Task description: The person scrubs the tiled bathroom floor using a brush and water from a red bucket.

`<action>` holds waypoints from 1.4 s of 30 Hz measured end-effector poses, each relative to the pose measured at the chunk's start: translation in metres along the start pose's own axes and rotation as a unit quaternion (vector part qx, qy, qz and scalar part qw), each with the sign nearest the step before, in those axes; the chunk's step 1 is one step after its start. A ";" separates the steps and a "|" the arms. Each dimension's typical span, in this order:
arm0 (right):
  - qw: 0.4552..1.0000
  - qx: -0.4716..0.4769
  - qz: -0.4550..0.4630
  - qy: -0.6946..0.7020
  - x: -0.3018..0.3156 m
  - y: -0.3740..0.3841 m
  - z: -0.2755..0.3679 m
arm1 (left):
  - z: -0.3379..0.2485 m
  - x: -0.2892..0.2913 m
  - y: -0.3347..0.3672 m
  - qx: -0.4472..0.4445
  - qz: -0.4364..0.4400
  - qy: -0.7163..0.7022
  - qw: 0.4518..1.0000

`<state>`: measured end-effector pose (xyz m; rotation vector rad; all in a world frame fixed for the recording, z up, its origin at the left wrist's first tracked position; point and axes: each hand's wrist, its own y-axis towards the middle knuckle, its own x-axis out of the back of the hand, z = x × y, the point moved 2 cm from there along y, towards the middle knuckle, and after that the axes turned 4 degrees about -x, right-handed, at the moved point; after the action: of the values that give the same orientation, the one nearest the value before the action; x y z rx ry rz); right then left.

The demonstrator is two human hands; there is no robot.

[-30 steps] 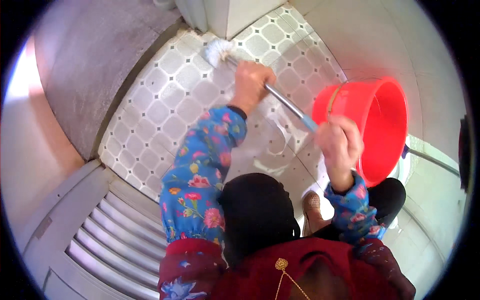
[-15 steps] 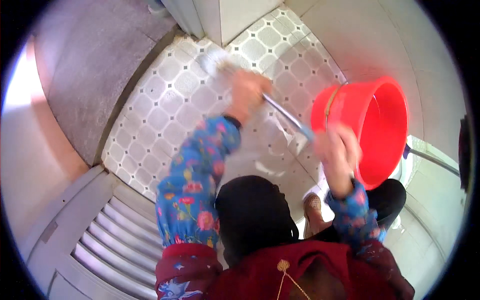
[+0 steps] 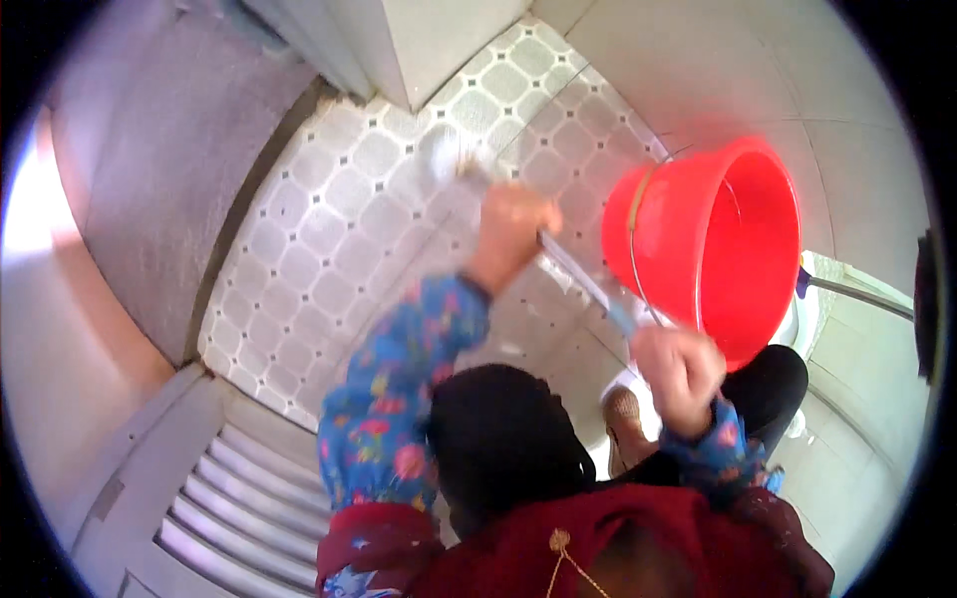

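Both my hands grip a slim metal pole (image 3: 580, 276) slanting across the middle of the view. My left hand (image 3: 511, 234) is closed around it low down, near a whitish head (image 3: 446, 159) smeared by motion. Whether that head is a brush or a mop, I cannot tell. Closer to me, my right hand (image 3: 680, 371) wraps the light-blue upper end. Under the head lies a patterned tile floor (image 3: 329, 239). A red bucket (image 3: 653, 224) with a wire handle stands tilted beyond my right hand, its mouth facing right.
A raised grey step (image 3: 199, 130) borders the floor at the left. A louvered door (image 3: 249, 498) is at the lower left, and a white corner post (image 3: 449, 45) at the far side. Another pole (image 3: 862, 297) leans at the right. A shoe (image 3: 624, 419) shows below the bucket.
The pole's whitish head and my left hand have shifted slightly right and nearer. My right hand has also come a little nearer. Both keep their grip; the whole view has shifted somewhat.
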<state>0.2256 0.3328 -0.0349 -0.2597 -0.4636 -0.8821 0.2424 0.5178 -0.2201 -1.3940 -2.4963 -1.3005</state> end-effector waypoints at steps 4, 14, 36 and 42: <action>0.991 0.097 0.088 -0.015 -0.012 -0.003 0.009 | -0.003 0.023 -0.008 -0.001 0.015 0.036 0.999; 1.000 0.027 0.009 -0.005 0.020 -0.020 0.008 | -0.031 -0.018 0.006 0.003 0.069 -0.078 0.995; 0.946 0.096 0.042 0.307 -0.113 0.093 0.036 | -0.068 0.148 0.046 0.212 0.189 -0.027 0.959; 0.965 0.227 -0.087 -0.102 -0.134 0.171 -0.062 | -0.071 0.177 0.049 0.412 0.061 -0.201 0.887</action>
<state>0.3048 0.5034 -0.1599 0.1156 -0.8758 -0.8975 0.1437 0.6086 -0.0763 -1.5997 -2.5860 0.1508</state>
